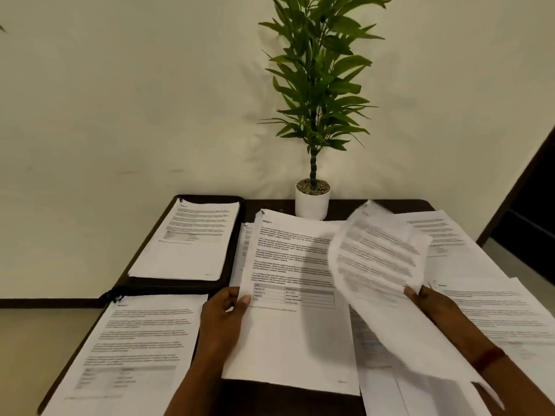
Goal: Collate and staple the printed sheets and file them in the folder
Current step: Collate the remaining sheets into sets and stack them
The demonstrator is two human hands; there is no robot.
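Squarely in the middle of the table (345, 208) lay a printed set (294, 325), its top page showing text and a small grid (a staple may have sat in its top left corner, too small to be sure). The left hand (222, 316) pinched that set's left edge, thumb on top. Just right of the set, the right hand (432, 304) gripped the lower edge of a loose sheet (378, 265), curled, lifted and blurred. Left of the set and farther back, a black folder (174, 286) lay open under a stack of sheets (192, 241); left and nearer lay another printed page (135, 340). Right of the set, more pages (504, 310) overlapped. Behind the set stood a white plant pot (312, 202).
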